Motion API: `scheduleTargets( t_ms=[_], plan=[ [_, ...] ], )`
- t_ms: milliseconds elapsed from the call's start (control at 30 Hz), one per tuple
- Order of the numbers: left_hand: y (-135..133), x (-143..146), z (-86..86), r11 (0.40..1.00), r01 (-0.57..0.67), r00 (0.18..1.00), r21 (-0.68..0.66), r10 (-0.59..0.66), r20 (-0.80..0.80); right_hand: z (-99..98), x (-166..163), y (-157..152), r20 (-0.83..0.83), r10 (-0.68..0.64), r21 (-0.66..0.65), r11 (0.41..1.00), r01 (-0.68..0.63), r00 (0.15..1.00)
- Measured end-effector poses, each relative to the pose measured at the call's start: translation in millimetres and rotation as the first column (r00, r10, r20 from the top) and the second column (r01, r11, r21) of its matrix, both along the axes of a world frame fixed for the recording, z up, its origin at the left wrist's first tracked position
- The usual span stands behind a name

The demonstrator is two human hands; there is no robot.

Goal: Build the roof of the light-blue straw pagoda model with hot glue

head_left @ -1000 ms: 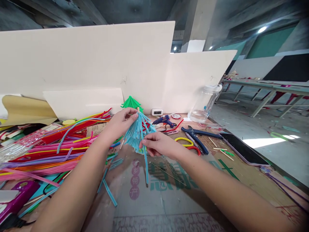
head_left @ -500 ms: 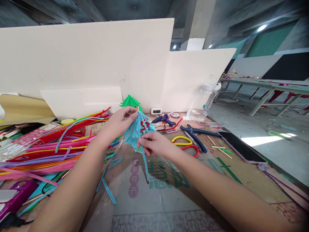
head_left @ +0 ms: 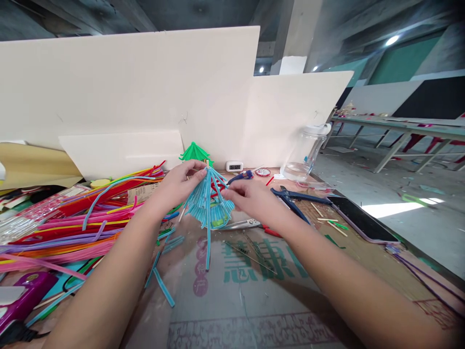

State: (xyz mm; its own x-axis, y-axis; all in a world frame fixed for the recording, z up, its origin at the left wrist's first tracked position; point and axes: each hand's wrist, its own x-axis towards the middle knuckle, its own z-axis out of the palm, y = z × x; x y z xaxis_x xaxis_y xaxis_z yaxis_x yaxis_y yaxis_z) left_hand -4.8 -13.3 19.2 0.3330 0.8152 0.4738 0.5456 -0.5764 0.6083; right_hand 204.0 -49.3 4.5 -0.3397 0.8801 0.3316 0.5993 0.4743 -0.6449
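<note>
Left hand point(head_left: 184, 182) clamped, thumb against fingers, on the apex of a light-blue, layered cone of fuzzy pipe-cleaner stems point(head_left: 202, 205), just left of centre in the frame. Right hand point(head_left: 258, 201) at the cone's right flank, thumb and fingertips brought near one another; cannot tell whether pinching a stem. Noted at the apex: pale wooden stick tip point(head_left: 207, 163). Noted down the cone's front: one long light-blue fuzzy stem point(head_left: 208, 245), hanging past the lower edge with free end loose.

Recommended, as a judgement: grip the apex firmly without crushing the pile; work each stem outward singly with the right fingertips; match slope and spacing to the neighbouring stems; avoid tugging, for fear of loosening the joint at the top. Check alignment from the front before securing or trimming anything.

Found right of the cone's base, partly under the right hand: silver-bladed, red-handled scissors point(head_left: 244, 224), close enough to snag; advisable to shift aside. Found behind the right hand: dark-blue glue gun point(head_left: 241, 176), mostly hidden; treat as possibly hot.

Recorded on the counter point(head_left: 148, 324), lower left of centre: cut light-blue stem pieces point(head_left: 164, 288). Recorded at left of frame: multicoloured pipe-cleaner bundle point(head_left: 83, 228).
</note>
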Motion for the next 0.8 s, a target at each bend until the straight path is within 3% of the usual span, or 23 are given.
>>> scheduleTargets(
  t_ms=[33, 100, 233, 400, 633, 800],
  plan=[
    [0.2, 0.5, -0.5, 1.000, 0.008, 1.000, 0.001, -0.008, 0.006, 0.4, 2.0, 2.2, -0.051, -0.032, 0.038, 0.999, 0.034, 0.998],
    [0.5, 1.5, -1.6, 1.000, 0.012, 1.000, 0.006, -0.012, 0.013, -3.0, 2.6, 6.7, -0.163, -0.027, -0.010, 1.000, 0.026, 0.986],
    [-1.5, 3.2, -2.1, 1.000, 0.021, 1.000, 0.011, -0.021, -0.002, -16.7, -4.6, 12.0, -0.392, 0.067, -0.205, 0.966, -0.158, 0.918],
    [-8.5, 5.9, 1.8, 0.998, 0.032, 0.998, 0.055, -0.030, -0.048, -22.5, -13.5, 8.9, -0.628, 0.040, -0.277, 0.922, -0.271, 0.777],
    [-13.9, 8.7, 6.2, 0.996, 0.004, 0.994, 0.085, 0.005, -0.108, -19.9, -17.4, 5.9, -0.682, 0.011, -0.320, 0.894, -0.313, 0.731],
    [-15.2, 5.6, 8.4, 0.998, 0.029, 0.993, 0.047, -0.023, -0.120, -19.3, -16.0, 5.7, -0.566, 0.040, -0.246, 0.945, -0.216, 0.823]
  ],
)
